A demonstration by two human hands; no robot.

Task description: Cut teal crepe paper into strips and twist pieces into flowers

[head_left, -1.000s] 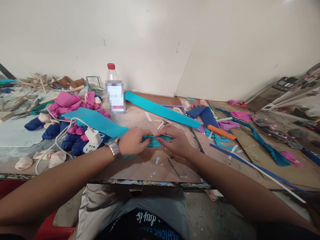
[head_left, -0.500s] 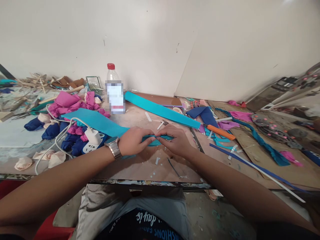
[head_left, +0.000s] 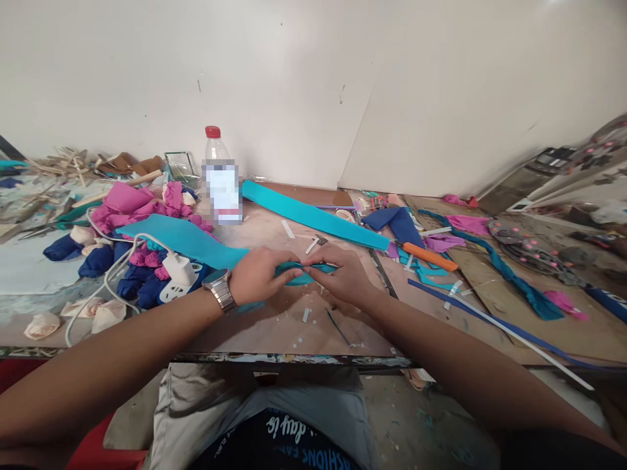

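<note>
A turquoise strip (head_left: pixel 181 238), which looks like fabric or crepe paper, runs from the left under my wrist into both hands. My left hand (head_left: pixel 262 274), with a metal watch on its wrist, pinches it between thumb and forefinger. Close against it, my right hand (head_left: pixel 336 271) pinches the same strip, the two sets of fingertips touching. Between the fingers the strip looks folded or gathered; its exact form is partly hidden. Beyond the hands a second, flat turquoise strip (head_left: pixel 313 215) lies slantwise on the table. An orange-handled cutter (head_left: pixel 430 256) rests at its right end.
Left of my hands sit a white charger plug (head_left: pixel 179 267) in a power strip, its cable, and pink and navy rolled flowers (head_left: pixel 142 261). A red-capped bottle (head_left: pixel 220 176) stands by the wall. Rightward lie a long white stick (head_left: pixel 529 339), a blue strip, and scraps.
The whole view has shifted slightly left. Both hands keep pinching the strip at nearly the same spot, with only small finger movement.
</note>
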